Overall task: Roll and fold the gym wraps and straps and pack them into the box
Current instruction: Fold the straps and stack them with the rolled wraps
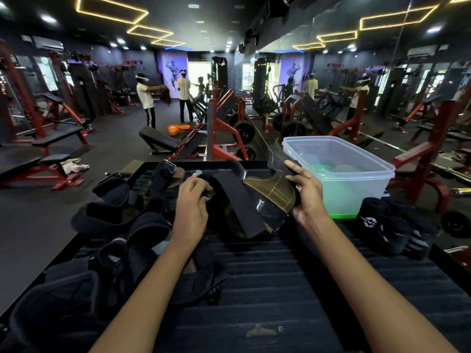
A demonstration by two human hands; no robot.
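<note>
Both my hands hold a wide olive-brown and black lifting belt (274, 193) above the black ribbed surface (267, 289). My left hand (192, 203) pinches the belt's black strap end. My right hand (304, 191) grips the belt's right edge, thumb in front and fingers behind. A clear plastic box (341, 174) with a green base stands just right of my right hand; something green and dark shows faintly inside it.
A heap of black straps and wraps (119, 220) lies to the left. Rolled black wraps (390, 230) sit in front of the box at the right. Gym benches, machines, a mirror wall and several people stand beyond.
</note>
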